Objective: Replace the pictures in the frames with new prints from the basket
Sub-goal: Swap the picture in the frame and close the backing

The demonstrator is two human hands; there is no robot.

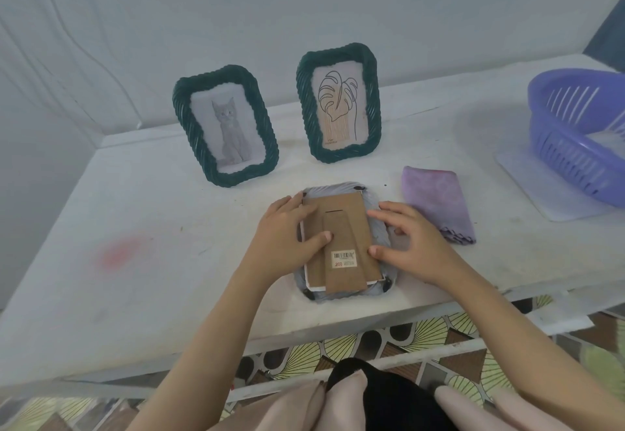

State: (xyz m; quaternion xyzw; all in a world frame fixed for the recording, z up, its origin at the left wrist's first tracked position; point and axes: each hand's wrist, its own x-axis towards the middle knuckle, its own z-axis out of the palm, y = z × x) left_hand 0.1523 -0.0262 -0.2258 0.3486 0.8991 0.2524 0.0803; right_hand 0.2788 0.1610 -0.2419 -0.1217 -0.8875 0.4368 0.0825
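Pale pink fabric (341, 403) and a dark garment (392, 397) on the person's lap fill the bottom of the view, with patterned floor tiles (422, 332) showing beyond them. Both bare forearms reach forward over the front edge of a white table (135, 210).

A picture frame (338, 188) lies face down just inside the middle of that front edge, its grey-blue ribbed rim showing all round. On it sits a brown backing board (341, 204) with a folded-flat stand (341, 234) and a barcode sticker (344, 259).

The left hand (287, 231) lies flat on the left side of the board, fingers straight and reaching toward its far left corner, thumb resting across the stand. The right hand (416, 244) is spread wide at the right side, fingers lightly bent, index tip at the board's far right edge and thumb tip touching its right edge near the sticker. Neither hand is wrapped around anything.

Two dark green frames stand upright toward the back edge. The left one (184, 116) holds a grey cat picture; the right one (370, 92) holds a line drawing of a leaf.

A folded purple cloth (436, 200) lies just right of the face-down frame. At the right edge a purple slatted basket (575, 146) sits on a pale mat (541, 194); its contents are too unclear to name. A faint red stain (118, 253) marks the table's left part.
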